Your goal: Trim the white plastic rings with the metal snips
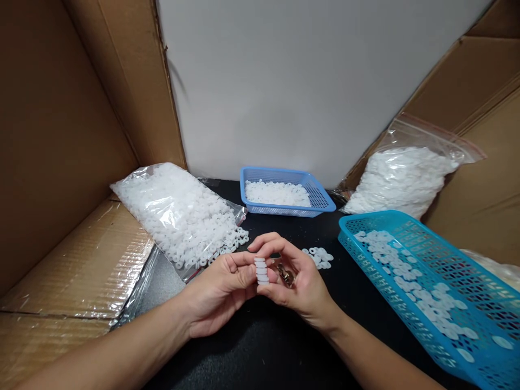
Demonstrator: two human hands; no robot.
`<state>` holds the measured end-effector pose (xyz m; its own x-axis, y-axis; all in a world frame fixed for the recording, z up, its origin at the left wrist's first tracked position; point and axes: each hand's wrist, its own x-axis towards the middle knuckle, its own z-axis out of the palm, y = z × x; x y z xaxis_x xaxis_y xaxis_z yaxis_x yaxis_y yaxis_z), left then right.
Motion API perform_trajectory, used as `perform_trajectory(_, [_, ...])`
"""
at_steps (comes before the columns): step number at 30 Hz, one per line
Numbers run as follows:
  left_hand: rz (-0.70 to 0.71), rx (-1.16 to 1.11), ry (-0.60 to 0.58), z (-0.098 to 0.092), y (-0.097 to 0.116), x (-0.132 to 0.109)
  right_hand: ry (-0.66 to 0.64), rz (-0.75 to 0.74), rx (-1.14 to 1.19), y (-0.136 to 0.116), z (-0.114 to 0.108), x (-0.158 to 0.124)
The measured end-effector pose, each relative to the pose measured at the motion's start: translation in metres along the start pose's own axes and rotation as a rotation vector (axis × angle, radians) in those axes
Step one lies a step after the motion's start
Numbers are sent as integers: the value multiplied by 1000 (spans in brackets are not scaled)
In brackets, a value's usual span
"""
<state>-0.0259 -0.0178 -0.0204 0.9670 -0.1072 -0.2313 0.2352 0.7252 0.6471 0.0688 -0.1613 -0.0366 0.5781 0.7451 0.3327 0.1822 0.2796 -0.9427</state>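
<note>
Between my two hands, over the middle of the black table, stands a short upright stack of white plastic washers (261, 271). My left hand (223, 290) pinches the stack from its left side, thumb in front. My right hand (303, 279) curls round from the right, with fingertips at the top of the stack and the thumb near its bottom. Several small brass-coloured metal pieces (286, 274) are tucked in my right palm; their exact shape is partly hidden by the fingers. Just behind my right hand lies a small pile of loose white washers (320, 257).
An open clear bag (170, 208) spills small white rings at the left. A blue basket (290, 209) of white pieces stands at the back. On the right, a turquoise basket (410, 319) holds white discs, with a filled zip bag (400, 179) behind it. Cardboard walls (125, 70) flank the table.
</note>
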Motion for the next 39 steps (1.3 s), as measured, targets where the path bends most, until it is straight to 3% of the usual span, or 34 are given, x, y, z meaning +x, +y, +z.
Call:
perform_trajectory(13, [75,-19,10,4,-2,-1,-34,-11,68,4,5,-4])
perform_trajectory(39, [93,-66,32,0,-3,0,-36,0,68,0,4,-4])
